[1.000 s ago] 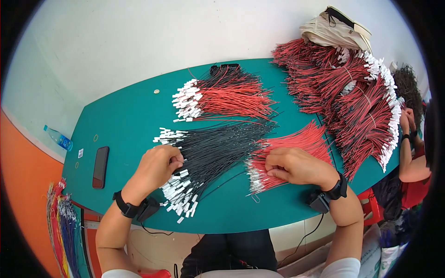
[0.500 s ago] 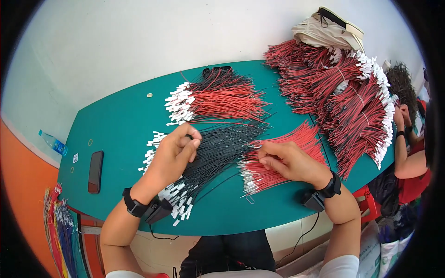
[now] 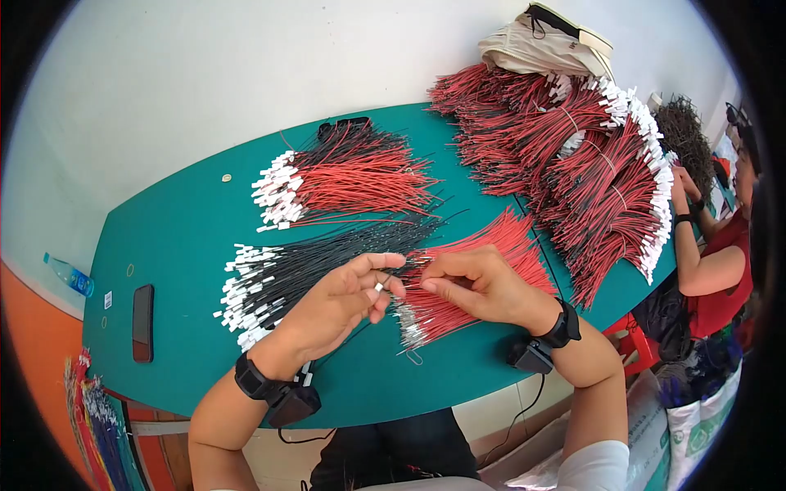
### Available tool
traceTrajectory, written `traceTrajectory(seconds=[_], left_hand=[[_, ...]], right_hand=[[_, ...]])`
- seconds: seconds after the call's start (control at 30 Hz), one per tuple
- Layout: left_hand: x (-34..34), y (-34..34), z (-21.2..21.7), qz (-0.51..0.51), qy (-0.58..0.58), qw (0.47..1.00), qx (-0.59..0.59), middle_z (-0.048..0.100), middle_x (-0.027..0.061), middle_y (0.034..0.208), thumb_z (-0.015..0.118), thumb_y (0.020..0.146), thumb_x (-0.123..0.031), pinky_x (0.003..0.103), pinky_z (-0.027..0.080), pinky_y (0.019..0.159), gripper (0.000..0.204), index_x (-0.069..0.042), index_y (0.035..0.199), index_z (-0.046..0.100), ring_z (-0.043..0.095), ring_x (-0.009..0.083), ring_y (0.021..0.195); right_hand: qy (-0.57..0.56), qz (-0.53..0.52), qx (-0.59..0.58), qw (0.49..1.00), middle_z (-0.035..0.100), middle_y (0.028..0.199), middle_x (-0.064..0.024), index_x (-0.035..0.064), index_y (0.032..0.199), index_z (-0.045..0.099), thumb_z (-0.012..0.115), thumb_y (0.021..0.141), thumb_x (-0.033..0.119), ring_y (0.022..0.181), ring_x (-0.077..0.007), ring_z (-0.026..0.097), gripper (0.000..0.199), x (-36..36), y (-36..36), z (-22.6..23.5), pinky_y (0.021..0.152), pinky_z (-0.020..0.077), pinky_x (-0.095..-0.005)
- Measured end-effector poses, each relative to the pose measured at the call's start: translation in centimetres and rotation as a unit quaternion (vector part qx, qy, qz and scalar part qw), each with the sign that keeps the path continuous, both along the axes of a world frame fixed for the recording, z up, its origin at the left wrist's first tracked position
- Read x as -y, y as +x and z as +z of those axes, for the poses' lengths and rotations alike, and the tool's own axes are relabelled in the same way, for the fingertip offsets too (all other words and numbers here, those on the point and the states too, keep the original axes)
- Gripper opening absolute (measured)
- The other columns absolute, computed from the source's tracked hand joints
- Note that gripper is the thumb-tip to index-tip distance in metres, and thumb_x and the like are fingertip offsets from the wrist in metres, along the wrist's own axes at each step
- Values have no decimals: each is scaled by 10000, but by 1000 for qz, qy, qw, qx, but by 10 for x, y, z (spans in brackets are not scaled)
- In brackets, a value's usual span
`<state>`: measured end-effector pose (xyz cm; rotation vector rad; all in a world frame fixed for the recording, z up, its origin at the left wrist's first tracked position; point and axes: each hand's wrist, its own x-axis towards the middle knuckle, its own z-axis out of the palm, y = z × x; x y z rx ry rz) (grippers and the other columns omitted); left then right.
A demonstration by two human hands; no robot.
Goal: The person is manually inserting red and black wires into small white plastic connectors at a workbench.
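Observation:
My left hand point(image 3: 332, 309) is closed on a black wire with a white connector point(image 3: 378, 288) at its end, which shows between the fingers. Close on its right, my right hand point(image 3: 495, 288) pinches thumb and forefinger together; whatever is between the fingertips is too small to make out. Under and beyond the left hand spreads a pile of black wires point(image 3: 327, 248) with white connectors at their left ends. A fan of red wires point(image 3: 512, 255) with bare silvery ends at the left lies beneath my right hand. Farther back is a pile of red and black wires point(image 3: 364, 182) with white connectors.
Big tied bundles of red-black wires point(image 3: 565, 155) fill the far right of the green table point(image 3: 192, 233), with a beige bag point(image 3: 544, 45) behind. A phone point(image 3: 143, 323) and a bottle point(image 3: 70, 274) are at the left. Another person point(image 3: 716, 262) sits at the right.
My left hand has moved right and slightly down, off the black pile, and a white connector now shows in its fingers. The hands are closer together. The whole view has shifted slightly.

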<state>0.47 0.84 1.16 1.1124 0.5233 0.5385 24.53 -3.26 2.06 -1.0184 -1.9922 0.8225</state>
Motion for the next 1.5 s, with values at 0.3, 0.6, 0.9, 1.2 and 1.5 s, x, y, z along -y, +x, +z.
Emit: traceTrajectory(seconds=[0.3,0.6,0.9,1.2,1.5], left_hand=[[9,-5,7,34,22,998,-53,593,187,1251,611,922,-73,336,544,888,561,-12,1414,347,666,257,1021],[12,-2,7,76,54,991,-100,635,176,1149,588,913,15,317,566,830,496,-13,1374,407,695,272,928],[12,-3,2,74,70,992,-69,634,111,1033,601,897,28,292,562,788,414,7,1292,482,694,235,900],[8,-7,-4,40,-28,997,-62,661,73,882,643,908,-46,262,547,713,246,19,1143,610,657,141,755],[8,-9,-3,45,-59,996,-39,690,103,924,673,892,-63,253,547,717,160,31,1021,659,661,136,771]], right_hand=[[27,10,-5,1000,610,702,-73,-2,858,663,664,884,70,568,-126,512,76,-1,-2,-3,503,379,-281],[21,29,0,999,586,659,-78,-5,833,653,664,879,80,538,-127,502,97,0,-2,-2,478,360,-287],[4,42,7,999,587,653,-79,-5,836,658,665,871,75,543,-141,528,88,1,-2,-1,483,381,-286],[11,35,1,999,606,683,-79,-3,848,663,662,871,68,563,-142,539,75,2,-2,0,501,392,-285],[-5,41,-11,999,603,684,-64,-3,848,664,665,874,67,554,-110,521,75,3,-2,4,485,366,-268]])
